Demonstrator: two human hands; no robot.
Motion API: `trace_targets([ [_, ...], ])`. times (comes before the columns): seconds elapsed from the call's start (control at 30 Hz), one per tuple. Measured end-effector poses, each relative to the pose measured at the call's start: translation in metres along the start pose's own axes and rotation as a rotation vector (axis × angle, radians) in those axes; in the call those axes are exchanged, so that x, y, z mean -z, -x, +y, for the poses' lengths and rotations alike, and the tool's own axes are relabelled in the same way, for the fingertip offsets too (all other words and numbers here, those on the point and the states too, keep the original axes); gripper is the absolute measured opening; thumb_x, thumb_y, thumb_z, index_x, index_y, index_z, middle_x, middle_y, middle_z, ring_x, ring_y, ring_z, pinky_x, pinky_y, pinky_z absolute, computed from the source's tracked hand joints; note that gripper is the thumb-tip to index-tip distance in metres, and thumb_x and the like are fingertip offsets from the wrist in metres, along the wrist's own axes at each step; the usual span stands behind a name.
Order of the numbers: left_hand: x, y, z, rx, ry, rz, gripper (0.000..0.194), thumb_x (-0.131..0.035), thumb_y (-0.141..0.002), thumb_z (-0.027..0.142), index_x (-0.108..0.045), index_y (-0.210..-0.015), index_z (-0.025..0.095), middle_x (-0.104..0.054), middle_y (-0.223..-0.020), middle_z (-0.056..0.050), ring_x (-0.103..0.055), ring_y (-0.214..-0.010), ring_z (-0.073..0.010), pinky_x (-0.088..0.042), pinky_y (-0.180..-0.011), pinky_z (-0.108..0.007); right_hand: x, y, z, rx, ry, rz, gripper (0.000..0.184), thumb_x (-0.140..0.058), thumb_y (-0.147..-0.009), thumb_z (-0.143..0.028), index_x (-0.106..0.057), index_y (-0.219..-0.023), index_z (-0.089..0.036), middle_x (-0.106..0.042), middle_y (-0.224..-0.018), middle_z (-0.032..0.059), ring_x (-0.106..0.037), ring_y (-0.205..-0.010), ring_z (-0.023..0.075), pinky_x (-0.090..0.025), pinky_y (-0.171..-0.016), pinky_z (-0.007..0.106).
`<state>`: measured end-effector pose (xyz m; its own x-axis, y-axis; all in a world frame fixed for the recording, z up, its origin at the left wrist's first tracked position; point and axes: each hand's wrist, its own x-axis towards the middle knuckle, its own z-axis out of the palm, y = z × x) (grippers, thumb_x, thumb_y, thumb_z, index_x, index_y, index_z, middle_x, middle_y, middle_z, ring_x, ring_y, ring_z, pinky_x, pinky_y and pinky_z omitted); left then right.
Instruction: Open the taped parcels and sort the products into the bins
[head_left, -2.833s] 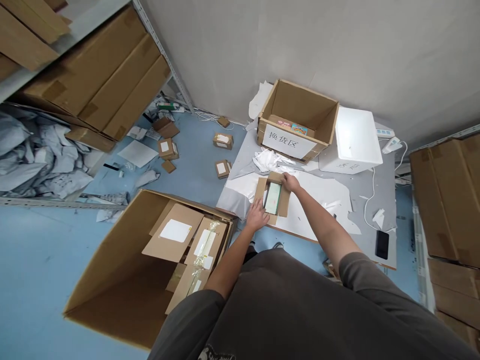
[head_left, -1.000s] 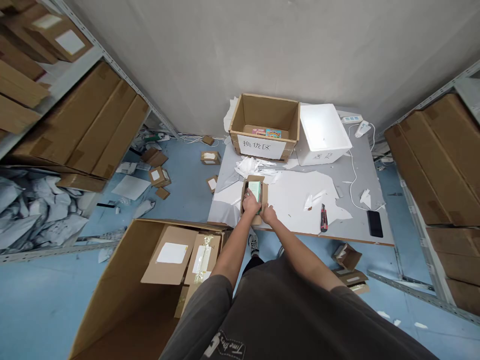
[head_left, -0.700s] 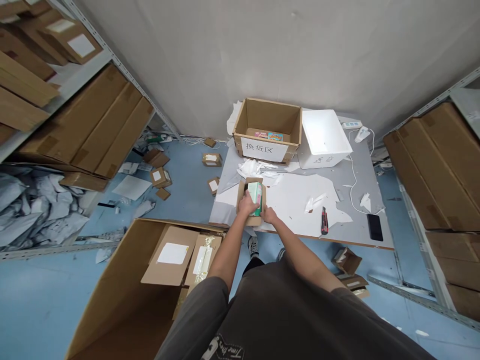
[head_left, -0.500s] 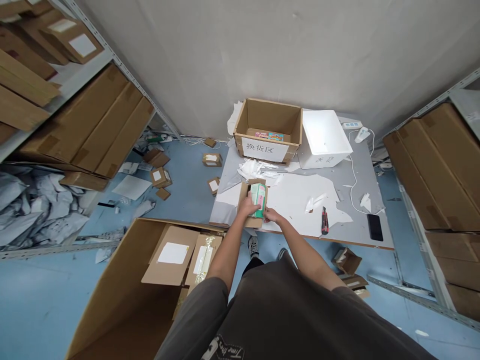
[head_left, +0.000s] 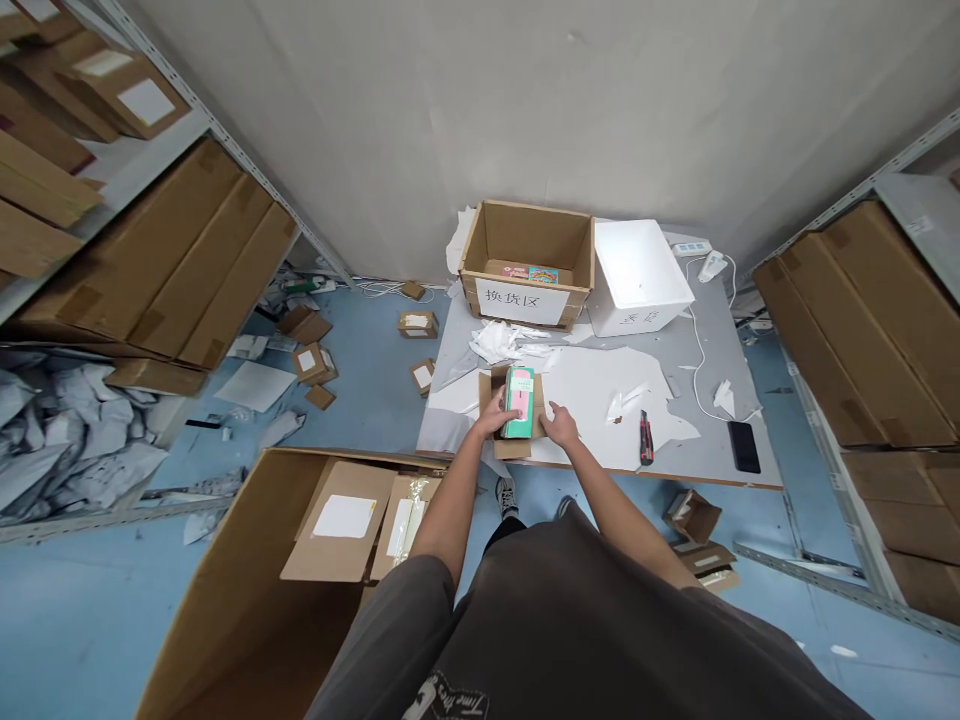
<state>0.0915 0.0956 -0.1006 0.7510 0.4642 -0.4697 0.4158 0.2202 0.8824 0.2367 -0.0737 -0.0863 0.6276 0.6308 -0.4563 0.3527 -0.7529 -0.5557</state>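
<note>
A green and pink product box (head_left: 518, 405) lies at the mouth of a small opened cardboard box (head_left: 512, 449) near the table's front edge. My left hand (head_left: 496, 413) grips the product box from its left side, thumb over its top face. My right hand (head_left: 559, 425) is just right of it by the carton's right flap, thumb and fingers apart; whether it touches the flap I cannot tell. Farther right lies a red and black utility knife (head_left: 646, 438).
Behind stand a labelled cardboard bin (head_left: 523, 301) holding small colourful boxes and a white plastic bin (head_left: 639, 318). Crumpled white paper (head_left: 498, 341) and a phone (head_left: 744, 447) lie on the table. A large open carton (head_left: 217, 590) stands at my left; shelves with cartons flank both sides.
The product box sits higher and shows more of its green and pink face, shifted slightly right. My right hand has moved right, away from it, and its fingers have spread.
</note>
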Motion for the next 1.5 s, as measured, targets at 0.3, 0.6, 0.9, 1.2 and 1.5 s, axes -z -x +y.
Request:
trace_targets([
  [0.3,-0.033,-0.010,0.055,-0.156,0.043,-0.203,0.123,-0.089,-0.073,0.030,-0.022,-0.176,0.022,-0.056,-0.163,-0.016,-0.060,-0.141,-0.0330,-0.054,-0.115,-0.045,0.051,0.010,-0.010,-0.019,-0.974,-0.159,0.053,-0.076,-0.090,-0.039,-0.061,-0.138,-0.024,-0.079,-0.126,0.0079,-0.077,-0.108,0.0237,-0.063,-0.092,0.036],
  [0.6,-0.105,-0.021,0.093,-0.057,-0.048,-0.275,0.145,-0.102,-0.064,0.042,-0.014,-0.178,0.026,-0.061,-0.143,-0.015,-0.070,-0.102,-0.0219,-0.059,-0.092,-0.036,0.092,0.017,0.043,-0.086,-1.203,0.008,0.048,-0.089,-0.072,-0.040,-0.065,-0.110,-0.024,-0.082,-0.104,0.0056,-0.078,-0.095,0.0249,-0.063,-0.082,0.034],
  [0.9,-0.167,0.006,0.075,0.016,0.137,-0.065,0.134,-0.102,-0.065,0.054,-0.027,-0.174,0.029,-0.057,-0.145,-0.017,-0.072,-0.110,-0.0226,-0.056,-0.098,-0.036,0.112,0.021,0.096,-0.033,-1.464,0.222,0.057,-0.094,-0.063,-0.040,-0.065,-0.109,-0.027,-0.081,-0.102,0.0013,-0.077,-0.096,0.0246,-0.063,-0.082,0.036],
  [1.2,-0.235,0.012,0.067,-0.152,0.347,0.282,0.109,-0.096,-0.073,0.049,-0.035,-0.161,0.027,-0.073,-0.126,-0.011,-0.073,-0.115,-0.0234,-0.058,-0.102,-0.038,0.093,0.029,0.085,0.134,-1.620,0.245,0.063,-0.085,-0.071,-0.052,-0.065,-0.126,-0.031,-0.078,-0.123,0.0048,-0.069,-0.127,0.0307,-0.064,-0.096,0.045],
  [1.5,-0.147,-0.012,0.117,-0.165,0.053,-0.002,0.107,-0.099,-0.057,0.044,-0.051,-0.149,0.017,-0.074,-0.114,-0.009,-0.073,-0.100,-0.0227,-0.059,-0.090,-0.035,0.132,0.027,0.145,0.059,-1.306,0.210,0.080,-0.080,-0.075,-0.064,-0.057,-0.148,-0.038,-0.067,-0.147,0.0077,-0.062,-0.139,0.0311,-0.055,-0.112,0.056],
])
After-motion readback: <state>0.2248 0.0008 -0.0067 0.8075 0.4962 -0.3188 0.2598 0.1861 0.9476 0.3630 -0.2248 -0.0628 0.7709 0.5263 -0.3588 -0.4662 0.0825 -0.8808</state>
